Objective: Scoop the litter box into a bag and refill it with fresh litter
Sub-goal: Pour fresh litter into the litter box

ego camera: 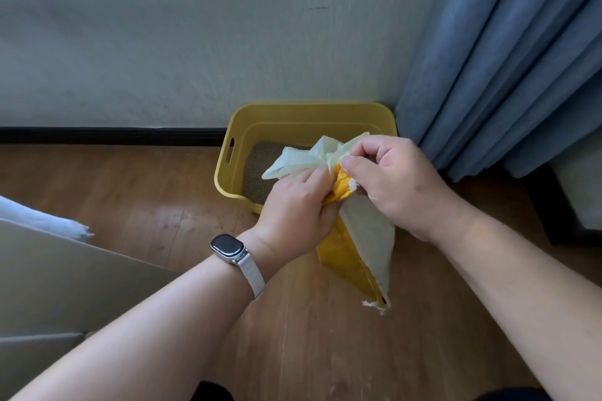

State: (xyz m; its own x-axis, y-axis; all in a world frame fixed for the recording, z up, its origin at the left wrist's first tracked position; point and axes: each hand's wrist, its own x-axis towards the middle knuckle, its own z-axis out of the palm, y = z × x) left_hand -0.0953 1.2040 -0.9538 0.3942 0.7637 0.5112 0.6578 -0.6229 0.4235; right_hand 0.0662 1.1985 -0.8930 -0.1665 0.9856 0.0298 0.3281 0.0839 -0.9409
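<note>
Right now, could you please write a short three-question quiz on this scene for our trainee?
1. True or false: both hands grip the yellow-and-white bag.
2. Where is the yellow litter box? A) against the wall beside the blue curtain B) on a table
3. Which wrist wears the watch?

Key: 1. True: the left hand and the right hand both pinch its top. 2. A. 3. Left.

1. Wooden plank floor (pixel 136 205), brown, glossy, scuffed in places.
2. Yellow litter box (pixel 234 127), standing on the floor against the wall, beside the blue curtain (pixel 508 68); grey litter (pixel 257 169) inside.
3. Dark furniture leg (pixel 544 208), far right.
</note>
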